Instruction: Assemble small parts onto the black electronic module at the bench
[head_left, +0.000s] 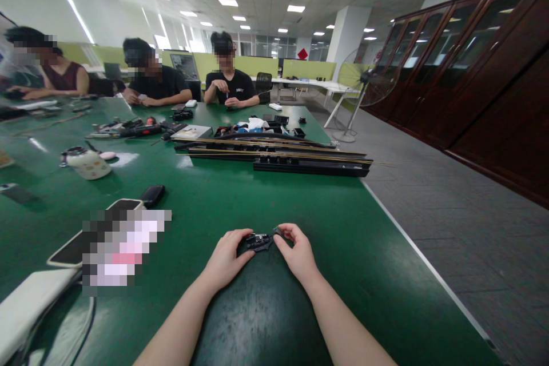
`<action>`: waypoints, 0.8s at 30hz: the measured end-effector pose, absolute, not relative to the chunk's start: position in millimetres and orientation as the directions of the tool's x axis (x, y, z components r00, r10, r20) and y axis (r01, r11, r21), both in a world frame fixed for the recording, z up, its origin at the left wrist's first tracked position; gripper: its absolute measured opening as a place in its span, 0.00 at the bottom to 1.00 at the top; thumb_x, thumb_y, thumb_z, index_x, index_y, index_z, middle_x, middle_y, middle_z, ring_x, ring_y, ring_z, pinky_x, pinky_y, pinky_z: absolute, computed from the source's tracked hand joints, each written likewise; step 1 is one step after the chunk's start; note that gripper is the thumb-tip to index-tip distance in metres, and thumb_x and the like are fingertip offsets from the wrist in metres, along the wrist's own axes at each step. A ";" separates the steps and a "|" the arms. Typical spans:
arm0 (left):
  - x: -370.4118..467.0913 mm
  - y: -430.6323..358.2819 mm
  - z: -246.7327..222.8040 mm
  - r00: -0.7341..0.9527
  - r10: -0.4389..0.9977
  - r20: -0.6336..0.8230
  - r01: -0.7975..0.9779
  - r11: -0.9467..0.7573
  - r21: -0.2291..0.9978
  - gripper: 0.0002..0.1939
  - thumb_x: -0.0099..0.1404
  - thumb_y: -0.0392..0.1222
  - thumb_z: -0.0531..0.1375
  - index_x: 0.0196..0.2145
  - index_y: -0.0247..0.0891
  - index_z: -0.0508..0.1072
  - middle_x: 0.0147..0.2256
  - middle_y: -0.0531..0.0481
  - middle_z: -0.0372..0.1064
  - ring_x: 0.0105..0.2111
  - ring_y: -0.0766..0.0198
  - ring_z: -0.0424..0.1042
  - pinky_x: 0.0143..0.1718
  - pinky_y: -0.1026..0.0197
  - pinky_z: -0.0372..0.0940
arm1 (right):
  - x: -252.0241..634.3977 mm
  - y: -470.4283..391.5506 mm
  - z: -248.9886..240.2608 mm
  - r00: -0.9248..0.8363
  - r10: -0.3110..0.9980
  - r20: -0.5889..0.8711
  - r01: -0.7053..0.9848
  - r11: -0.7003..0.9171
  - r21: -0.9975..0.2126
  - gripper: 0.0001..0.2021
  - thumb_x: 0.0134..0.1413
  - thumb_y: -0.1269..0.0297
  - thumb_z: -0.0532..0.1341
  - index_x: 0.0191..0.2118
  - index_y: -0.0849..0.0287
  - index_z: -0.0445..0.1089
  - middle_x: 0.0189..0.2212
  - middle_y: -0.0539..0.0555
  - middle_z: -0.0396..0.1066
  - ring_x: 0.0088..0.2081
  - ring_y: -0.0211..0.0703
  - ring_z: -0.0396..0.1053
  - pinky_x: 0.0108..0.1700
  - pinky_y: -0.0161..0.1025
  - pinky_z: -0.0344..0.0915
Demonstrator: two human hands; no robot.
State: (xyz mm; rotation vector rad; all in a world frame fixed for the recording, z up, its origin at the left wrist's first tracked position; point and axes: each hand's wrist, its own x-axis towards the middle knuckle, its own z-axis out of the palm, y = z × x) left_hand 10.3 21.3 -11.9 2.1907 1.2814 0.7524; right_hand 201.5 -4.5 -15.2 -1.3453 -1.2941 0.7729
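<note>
- Head view: the left hand (229, 254) holds the left end of a small black part (258, 242) between thumb and fingers, and the right hand (295, 249) pinches at its right end. The hands are apart from each other, with the part bridging the gap between them.
- The part is just above or on the green table (343, 274), in front of the person; whether it touches the surface, I cannot tell.
- Slipping looks like the main risk: only fingertips appear to hold the part, so a twist or uneven pull could make it spring free.
- Snapping or bending seems possible too, since the part looks thin and irregular; pressing its two ends against each other would be the cause.
- Losing a piece is a further worry. Whether the right end is a separate piece is too small to tell; if it is, a loosened pinch could drop it, and dark on dark green may be hard to spot.
- Rolling off seems less likely, as the table's right edge (429, 263) lies well apart from the hands.
- Snagging also seems unlikely: the grey cable (91, 314) lies well to the left, and the black rails (313, 170) lie farther up the table.
</note>
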 end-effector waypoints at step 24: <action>10.1 21.1 -11.5 0.411 0.886 0.212 0.615 -0.442 0.654 0.20 0.53 0.41 0.58 0.46 0.41 0.64 0.43 0.47 0.67 0.44 0.57 0.64 0.47 0.51 0.59 | 201.6 -2.5 -18.2 0.201 0.963 0.179 0.148 0.151 -0.977 0.11 0.47 0.61 0.59 0.38 0.58 0.64 0.34 0.56 0.73 0.38 0.44 0.71 0.44 0.43 0.64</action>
